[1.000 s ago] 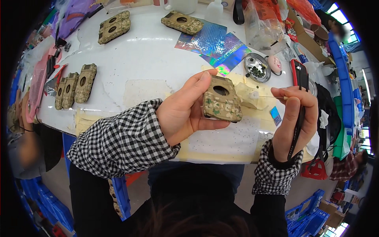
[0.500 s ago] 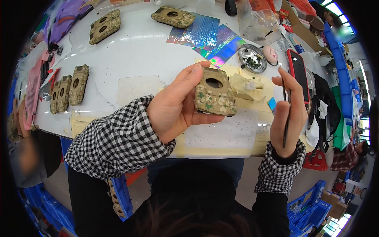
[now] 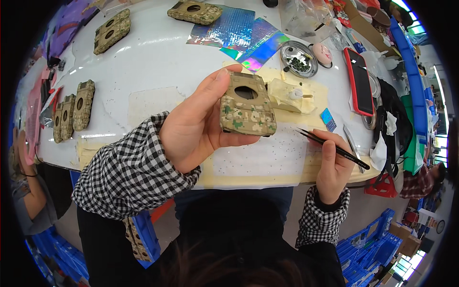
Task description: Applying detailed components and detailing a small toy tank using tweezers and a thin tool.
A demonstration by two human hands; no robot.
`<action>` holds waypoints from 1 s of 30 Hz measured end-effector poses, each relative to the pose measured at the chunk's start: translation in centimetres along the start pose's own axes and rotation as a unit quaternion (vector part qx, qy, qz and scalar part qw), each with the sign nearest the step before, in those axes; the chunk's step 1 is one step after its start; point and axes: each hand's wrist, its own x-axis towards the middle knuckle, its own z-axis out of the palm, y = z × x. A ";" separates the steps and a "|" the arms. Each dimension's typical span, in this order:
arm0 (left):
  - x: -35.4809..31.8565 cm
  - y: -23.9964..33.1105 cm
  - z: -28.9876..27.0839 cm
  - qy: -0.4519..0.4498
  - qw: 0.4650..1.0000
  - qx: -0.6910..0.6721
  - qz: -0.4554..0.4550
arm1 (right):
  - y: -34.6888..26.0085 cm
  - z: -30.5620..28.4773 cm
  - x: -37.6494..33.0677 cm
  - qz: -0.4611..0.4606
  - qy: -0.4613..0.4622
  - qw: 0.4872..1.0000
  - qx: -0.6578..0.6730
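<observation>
My left hand (image 3: 196, 129) holds a small camouflage-painted model tank hull (image 3: 246, 106) with a round hole in its top, lifted above the white table (image 3: 158, 67). Thumb on the near side, fingers on the far side. My right hand (image 3: 333, 162) rests near the table's front edge and grips thin black tweezers (image 3: 330, 146) that point left toward the hull, tip a short way below it. Under the hull lies a white speckled work sheet (image 3: 267, 160).
More camouflage hulls lie at the left edge (image 3: 76, 107), back left (image 3: 112, 31) and back centre (image 3: 193, 12). Iridescent foil sheets (image 3: 239, 36), a metal dish of small parts (image 3: 299, 57), a red phone (image 3: 359, 81) and clutter fill the right. Another person's arm (image 3: 26, 186) shows at far left.
My right hand has dropped from beside the hull to the table's front edge, tweezers now lying flatter and pointing left. The hull stays held in my left hand.
</observation>
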 end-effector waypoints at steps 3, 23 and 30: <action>0.0 0.0 -0.2 -0.005 1.000 -0.007 0.000 | 0.2 0.4 0.1 0.002 -0.003 1.000 -0.004; 0.1 -0.1 -0.2 -0.005 1.000 -0.006 0.004 | 0.7 0.5 0.1 -0.010 -0.006 0.998 -0.056; 0.1 -0.2 -0.2 -0.004 1.000 -0.004 0.003 | 0.7 0.6 0.1 -0.007 -0.005 0.999 -0.051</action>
